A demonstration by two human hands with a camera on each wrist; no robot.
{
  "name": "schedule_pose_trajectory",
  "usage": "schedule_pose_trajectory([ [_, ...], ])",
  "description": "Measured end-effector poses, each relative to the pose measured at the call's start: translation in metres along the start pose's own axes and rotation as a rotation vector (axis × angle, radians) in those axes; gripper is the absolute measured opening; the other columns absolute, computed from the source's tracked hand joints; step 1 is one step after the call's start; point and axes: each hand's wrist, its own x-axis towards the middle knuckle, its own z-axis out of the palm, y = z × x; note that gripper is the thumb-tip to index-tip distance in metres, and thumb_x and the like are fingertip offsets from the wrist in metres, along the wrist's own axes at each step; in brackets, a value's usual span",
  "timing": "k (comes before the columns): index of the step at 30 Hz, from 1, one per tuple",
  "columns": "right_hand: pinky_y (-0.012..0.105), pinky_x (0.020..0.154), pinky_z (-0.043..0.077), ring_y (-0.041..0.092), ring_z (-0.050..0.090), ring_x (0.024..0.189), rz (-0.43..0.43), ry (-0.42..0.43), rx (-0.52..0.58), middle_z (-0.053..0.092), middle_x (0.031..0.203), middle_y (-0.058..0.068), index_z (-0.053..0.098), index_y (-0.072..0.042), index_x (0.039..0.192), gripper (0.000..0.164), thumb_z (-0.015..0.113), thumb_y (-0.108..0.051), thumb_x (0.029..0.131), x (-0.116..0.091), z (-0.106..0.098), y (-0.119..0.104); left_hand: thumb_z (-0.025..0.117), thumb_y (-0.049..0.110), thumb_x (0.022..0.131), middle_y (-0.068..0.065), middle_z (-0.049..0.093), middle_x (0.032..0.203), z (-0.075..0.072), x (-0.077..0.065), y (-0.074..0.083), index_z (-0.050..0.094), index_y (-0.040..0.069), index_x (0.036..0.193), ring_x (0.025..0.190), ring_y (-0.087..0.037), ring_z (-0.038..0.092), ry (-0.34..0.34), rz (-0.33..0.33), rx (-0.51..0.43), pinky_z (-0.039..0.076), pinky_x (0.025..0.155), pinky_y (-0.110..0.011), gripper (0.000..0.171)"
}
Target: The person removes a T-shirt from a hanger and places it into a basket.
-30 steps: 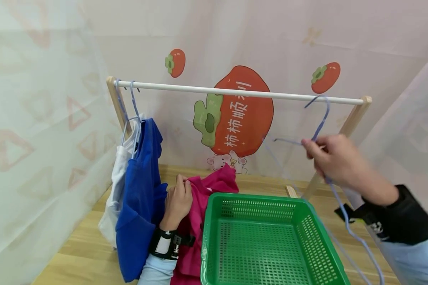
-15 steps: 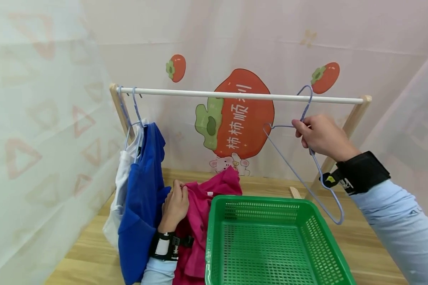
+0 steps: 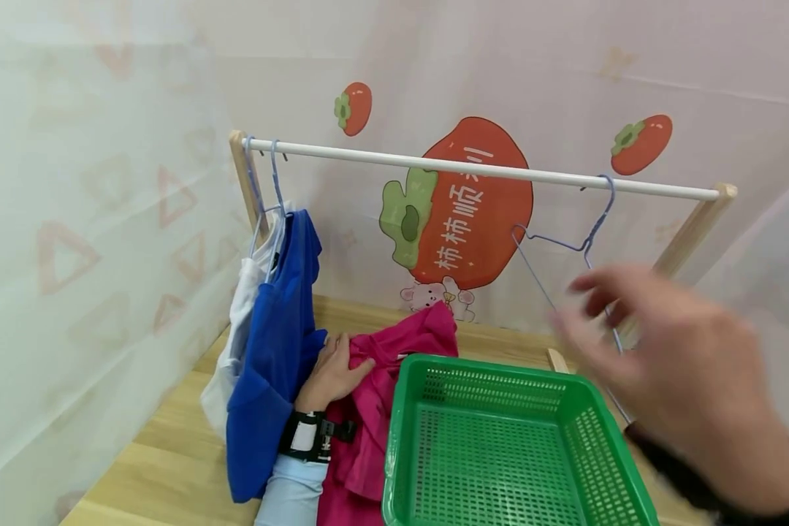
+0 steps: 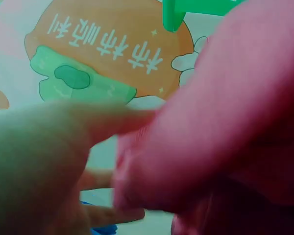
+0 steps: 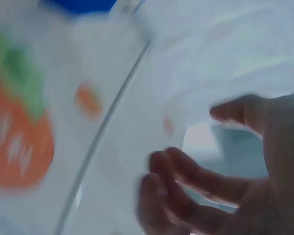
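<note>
In the head view my left hand (image 3: 332, 371) rests on a bright pink garment (image 3: 375, 431), thumb spread away from the fingers. In the left wrist view its fingers (image 4: 110, 215) look straight, with their tips at the garment's edge. My right hand (image 3: 677, 372), blurred by motion, is in front of the rack's right side. A blue wire hanger (image 3: 555, 241) hangs by its hook from the white rail (image 3: 394, 158), partly hidden behind this hand. In the right wrist view the right thumb and fingers are apart, with nothing between them.
A green plastic basket (image 3: 493, 453) stands right of the pink garment, with nothing in it. At the rack's left end a blue garment (image 3: 269, 351) and a white garment (image 3: 237, 343) hang on blue hangers. A wooden post (image 3: 697, 223) holds the rail's right end.
My right hand has put the hanger on the rail, let go and come down toward the camera. The left hand's thumb has spread out from its grip on the pink garment.
</note>
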Motion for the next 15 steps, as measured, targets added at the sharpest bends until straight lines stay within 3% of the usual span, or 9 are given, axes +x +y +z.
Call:
schedule_pose_trajectory([
  [2,0.025,0.056,0.046,0.002,0.063,0.080,-0.119,-0.106,0.027,0.074,0.102,-0.007,0.073,-0.027,0.118,0.039,0.081,-0.048,0.087,-0.010,0.019,-0.030,0.073,0.046,0.094,-0.033,0.025,0.168,-0.005,0.000,0.002,0.030,0.003,0.163,0.153,-0.057,0.030,-0.093,-0.029,0.012,0.035,0.119,-0.069,0.093],
  [5,0.039,0.082,0.061,0.020,0.068,0.110,-0.179,-0.447,0.125,0.067,0.133,0.004,0.064,-0.025,0.141,0.065,0.075,-0.063,0.089,-0.002,0.068,-0.061,0.084,0.049,0.082,-0.035,0.005,0.173,-0.008,-0.005,0.003,0.016,0.013,0.170,0.155,-0.064,0.017,-0.194,-0.071,0.024,0.032,0.117,-0.076,0.117],
  [8,0.065,0.110,0.049,0.043,0.048,0.146,-0.150,-0.753,0.196,0.040,0.166,0.014,0.043,-0.028,0.161,0.089,0.073,-0.069,0.088,0.021,0.132,-0.069,0.094,0.040,0.073,-0.035,-0.002,0.173,-0.004,-0.009,0.001,0.011,0.020,0.170,0.154,-0.067,0.014,-0.243,-0.094,0.055,0.034,0.113,-0.079,0.129],
  [10,0.073,0.116,0.038,0.048,0.032,0.156,-0.095,-0.898,0.237,0.023,0.174,0.015,0.032,-0.033,0.167,0.100,0.078,-0.068,0.084,0.037,0.176,-0.069,0.096,0.031,0.071,-0.032,-0.001,0.174,0.001,-0.009,-0.001,0.011,0.022,0.170,0.155,-0.063,0.015,-0.256,-0.097,0.090,0.036,0.113,-0.077,0.132],
  [12,0.074,0.118,0.032,0.049,0.021,0.161,-0.024,-1.012,0.254,0.010,0.178,0.014,0.025,-0.037,0.168,0.107,0.080,-0.067,0.082,0.049,0.213,-0.067,0.096,0.019,0.069,-0.030,0.008,0.173,0.006,-0.010,-0.001,0.013,0.023,0.170,0.152,-0.057,0.021,-0.255,-0.095,0.131,0.042,0.110,-0.073,0.131],
  [15,0.069,0.121,0.034,0.045,0.022,0.162,0.069,-1.143,0.230,0.015,0.178,0.015,0.022,-0.039,0.168,0.111,0.083,-0.067,0.079,0.057,0.256,-0.067,0.093,0.004,0.067,-0.026,0.028,0.164,0.010,-0.014,0.003,0.025,0.020,0.168,0.140,-0.050,0.029,-0.196,-0.065,0.172,0.049,0.101,-0.070,0.122],
])
